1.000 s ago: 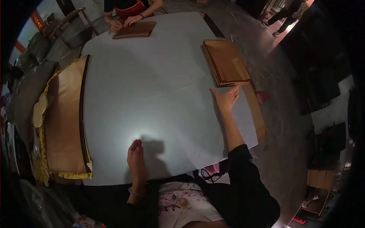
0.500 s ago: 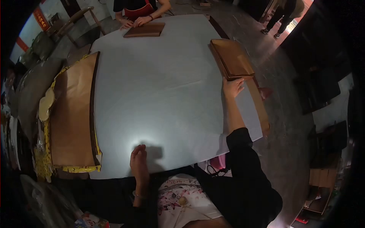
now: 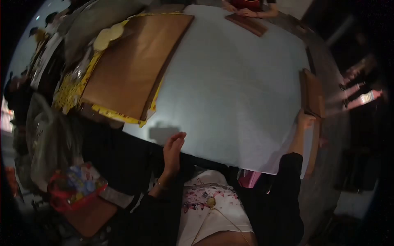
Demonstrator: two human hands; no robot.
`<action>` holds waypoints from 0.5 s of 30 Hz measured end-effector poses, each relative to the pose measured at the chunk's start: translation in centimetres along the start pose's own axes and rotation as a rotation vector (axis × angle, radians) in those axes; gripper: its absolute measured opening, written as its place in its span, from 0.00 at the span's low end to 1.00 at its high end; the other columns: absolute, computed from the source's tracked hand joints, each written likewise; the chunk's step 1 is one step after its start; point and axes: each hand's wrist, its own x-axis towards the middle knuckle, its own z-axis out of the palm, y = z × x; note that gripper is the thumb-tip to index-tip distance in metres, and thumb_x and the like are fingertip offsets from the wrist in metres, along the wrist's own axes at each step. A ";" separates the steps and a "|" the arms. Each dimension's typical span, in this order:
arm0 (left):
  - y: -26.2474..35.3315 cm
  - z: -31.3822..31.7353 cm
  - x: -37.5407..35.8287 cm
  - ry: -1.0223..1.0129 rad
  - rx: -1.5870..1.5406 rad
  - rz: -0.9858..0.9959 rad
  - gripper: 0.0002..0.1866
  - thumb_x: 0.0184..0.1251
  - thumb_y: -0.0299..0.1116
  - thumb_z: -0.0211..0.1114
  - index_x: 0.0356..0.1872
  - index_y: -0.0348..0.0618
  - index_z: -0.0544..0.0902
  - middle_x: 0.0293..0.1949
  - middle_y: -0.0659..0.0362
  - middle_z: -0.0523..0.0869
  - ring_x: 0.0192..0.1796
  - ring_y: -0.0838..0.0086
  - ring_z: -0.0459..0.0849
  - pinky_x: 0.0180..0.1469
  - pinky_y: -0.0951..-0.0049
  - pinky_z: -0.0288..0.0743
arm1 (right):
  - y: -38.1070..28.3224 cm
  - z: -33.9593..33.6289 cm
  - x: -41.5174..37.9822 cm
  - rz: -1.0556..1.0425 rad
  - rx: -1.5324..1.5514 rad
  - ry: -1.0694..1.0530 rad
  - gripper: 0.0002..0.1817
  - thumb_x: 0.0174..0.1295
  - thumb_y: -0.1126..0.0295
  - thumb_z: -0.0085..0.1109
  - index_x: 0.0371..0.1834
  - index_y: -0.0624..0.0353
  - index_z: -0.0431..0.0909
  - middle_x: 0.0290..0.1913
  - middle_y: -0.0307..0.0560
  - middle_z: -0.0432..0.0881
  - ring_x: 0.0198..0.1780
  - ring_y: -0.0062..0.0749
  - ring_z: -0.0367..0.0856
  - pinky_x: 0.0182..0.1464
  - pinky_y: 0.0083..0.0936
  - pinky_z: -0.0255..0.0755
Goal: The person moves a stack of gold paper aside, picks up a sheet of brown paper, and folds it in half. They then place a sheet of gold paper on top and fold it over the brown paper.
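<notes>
My left hand is held over the near table edge, fingers stretched out and close together, with nothing in it. At the right side of the table, my right hand is at the near end of a stack of folded brown paper. Its fingers look curled against the stack's near corner, though they are small and dim here. Across to the left lies a large pile of flat brown paper sheets on yellow wrapping.
A pale covering lies over the table. At the far side, another person's hands rest by a folded brown paper piece. A cream-coloured object lies on the left pile's edge. A red-rimmed container stands at lower left.
The view has turned left, so the table and right stack appear further right. My right hand stays at the stack's near end. My left hand remains free near the table edge.
</notes>
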 end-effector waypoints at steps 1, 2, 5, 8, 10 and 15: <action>0.3 -0.4 -0.2 0.020 0.049 0.013 0.13 0.68 0.29 0.54 0.49 0.34 0.77 0.49 0.56 0.80 0.54 0.75 0.75 0.59 0.77 0.67 | 0.9 0.8 1.2 -0.032 -0.064 -0.049 0.66 0.46 0.29 0.53 0.69 0.75 0.36 0.72 0.60 0.50 0.73 0.45 0.49 0.70 0.48 0.38; 0.3 -1.3 -0.3 0.027 0.044 0.037 0.12 0.68 0.28 0.54 0.49 0.34 0.77 0.48 0.56 0.80 0.53 0.76 0.76 0.58 0.77 0.67 | 1.1 1.3 1.4 -0.018 -0.027 -0.044 0.65 0.45 0.29 0.56 0.68 0.76 0.40 0.69 0.59 0.55 0.71 0.45 0.52 0.69 0.47 0.41; 1.0 -2.3 -0.6 0.106 0.020 0.096 0.11 0.68 0.27 0.54 0.47 0.34 0.78 0.47 0.57 0.81 0.51 0.78 0.76 0.57 0.78 0.67 | -0.5 -0.4 0.1 -0.019 0.047 0.131 0.56 0.42 0.31 0.61 0.58 0.75 0.58 0.57 0.56 0.68 0.63 0.45 0.64 0.65 0.45 0.50; 2.3 -4.1 -0.6 0.155 -0.005 0.160 0.11 0.67 0.28 0.54 0.46 0.36 0.79 0.46 0.57 0.82 0.51 0.76 0.77 0.58 0.76 0.66 | -4.3 -5.8 -4.8 0.116 0.100 -0.002 0.44 0.57 0.43 0.58 0.65 0.69 0.59 0.61 0.59 0.67 0.60 0.45 0.67 0.59 0.38 0.62; 3.0 -5.6 0.1 0.222 -0.046 0.216 0.10 0.67 0.27 0.55 0.46 0.35 0.79 0.46 0.57 0.83 0.50 0.76 0.77 0.57 0.76 0.66 | -5.4 -4.0 -9.3 -0.232 0.359 0.134 0.39 0.59 0.48 0.58 0.63 0.70 0.61 0.58 0.61 0.69 0.59 0.46 0.68 0.59 0.39 0.63; 6.6 -11.7 4.8 0.433 0.479 0.642 0.08 0.65 0.24 0.56 0.43 0.38 0.81 0.39 0.57 0.83 0.44 0.74 0.79 0.49 0.77 0.70 | -19.9 -16.2 -31.3 -1.183 0.935 -0.371 0.14 0.66 0.68 0.50 0.52 0.60 0.75 0.61 0.48 0.72 0.64 0.42 0.67 0.66 0.38 0.56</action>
